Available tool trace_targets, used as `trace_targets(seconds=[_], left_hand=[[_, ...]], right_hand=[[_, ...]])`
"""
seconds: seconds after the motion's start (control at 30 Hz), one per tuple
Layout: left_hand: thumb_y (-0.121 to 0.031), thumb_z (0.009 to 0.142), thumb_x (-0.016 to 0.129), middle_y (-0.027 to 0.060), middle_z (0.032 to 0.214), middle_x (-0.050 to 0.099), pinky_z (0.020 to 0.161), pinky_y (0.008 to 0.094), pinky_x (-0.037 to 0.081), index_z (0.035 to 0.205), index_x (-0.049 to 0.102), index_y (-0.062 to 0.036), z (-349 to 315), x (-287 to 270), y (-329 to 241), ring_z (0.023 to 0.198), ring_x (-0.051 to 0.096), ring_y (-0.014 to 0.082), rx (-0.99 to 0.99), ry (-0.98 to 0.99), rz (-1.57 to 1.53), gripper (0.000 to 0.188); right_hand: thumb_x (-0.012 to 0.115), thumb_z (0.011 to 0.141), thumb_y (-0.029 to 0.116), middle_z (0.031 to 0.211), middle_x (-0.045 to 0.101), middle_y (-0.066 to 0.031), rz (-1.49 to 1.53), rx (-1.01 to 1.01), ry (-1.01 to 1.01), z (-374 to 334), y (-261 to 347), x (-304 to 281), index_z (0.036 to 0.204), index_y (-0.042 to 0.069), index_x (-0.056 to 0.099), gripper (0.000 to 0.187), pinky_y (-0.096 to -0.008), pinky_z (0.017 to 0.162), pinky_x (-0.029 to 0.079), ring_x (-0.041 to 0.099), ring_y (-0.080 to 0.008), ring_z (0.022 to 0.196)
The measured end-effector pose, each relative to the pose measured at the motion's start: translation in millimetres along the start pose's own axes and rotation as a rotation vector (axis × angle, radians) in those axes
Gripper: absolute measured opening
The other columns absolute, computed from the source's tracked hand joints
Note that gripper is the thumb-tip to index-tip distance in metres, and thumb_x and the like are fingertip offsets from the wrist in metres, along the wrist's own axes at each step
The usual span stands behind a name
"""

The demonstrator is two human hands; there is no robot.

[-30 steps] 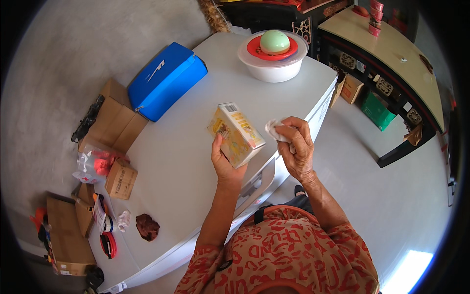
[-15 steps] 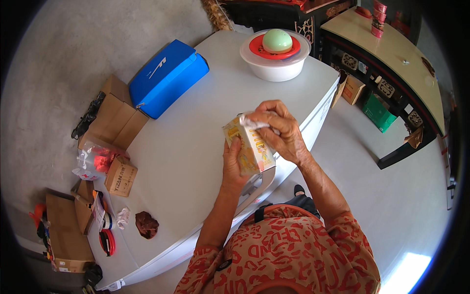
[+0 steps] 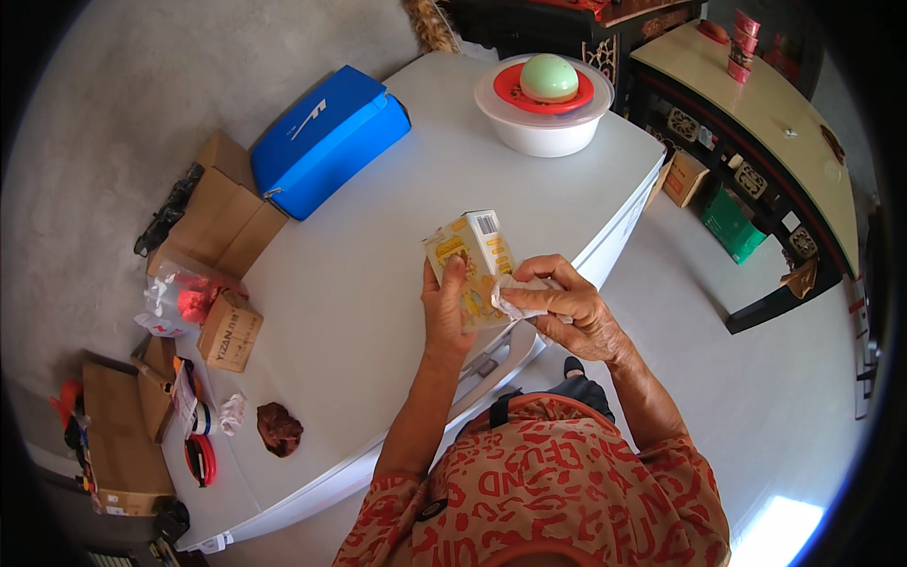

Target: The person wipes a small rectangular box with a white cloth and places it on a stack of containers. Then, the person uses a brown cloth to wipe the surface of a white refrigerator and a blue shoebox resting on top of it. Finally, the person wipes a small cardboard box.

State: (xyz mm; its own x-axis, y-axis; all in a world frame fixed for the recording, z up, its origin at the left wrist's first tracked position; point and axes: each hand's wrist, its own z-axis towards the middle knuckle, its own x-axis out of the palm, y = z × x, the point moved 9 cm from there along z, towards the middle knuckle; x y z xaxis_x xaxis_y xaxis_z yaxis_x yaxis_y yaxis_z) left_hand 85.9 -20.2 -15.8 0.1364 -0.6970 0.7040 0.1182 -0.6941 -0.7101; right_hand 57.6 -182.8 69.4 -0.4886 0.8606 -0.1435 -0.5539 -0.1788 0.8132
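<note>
While in left grip, one box

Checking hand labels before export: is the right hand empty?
No, the right hand holds a crumpled white wad at the yellow-and-white box, which the left hand grips.

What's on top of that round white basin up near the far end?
The white basin bears a translucent cover, then a red dish, then a pale green dome uppermost. What's inside the basin, or directly beneath the dome, is covered and can't be seen.
</note>
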Motion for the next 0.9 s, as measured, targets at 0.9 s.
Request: trace_targets(seconds=[0.9], left_hand=[[-0.029,0.099,0.044,0.0080,0.137,0.038,0.098,0.0351,0.044,0.144,0.018,-0.0103,-4.0,18.9,-9.6,0.120,0.046,0.0208,0.209,0.055,0.324,0.055]], right_hand=[[0.054,0.084,-0.003,0.118,0.053,-0.0065,0.405,0.203,-0.316,27.1,-56.5,-12.0,0.113,0.010,0.067,0.035,-0.0300,0.095,0.047,0.053,-0.0157,0.109]])
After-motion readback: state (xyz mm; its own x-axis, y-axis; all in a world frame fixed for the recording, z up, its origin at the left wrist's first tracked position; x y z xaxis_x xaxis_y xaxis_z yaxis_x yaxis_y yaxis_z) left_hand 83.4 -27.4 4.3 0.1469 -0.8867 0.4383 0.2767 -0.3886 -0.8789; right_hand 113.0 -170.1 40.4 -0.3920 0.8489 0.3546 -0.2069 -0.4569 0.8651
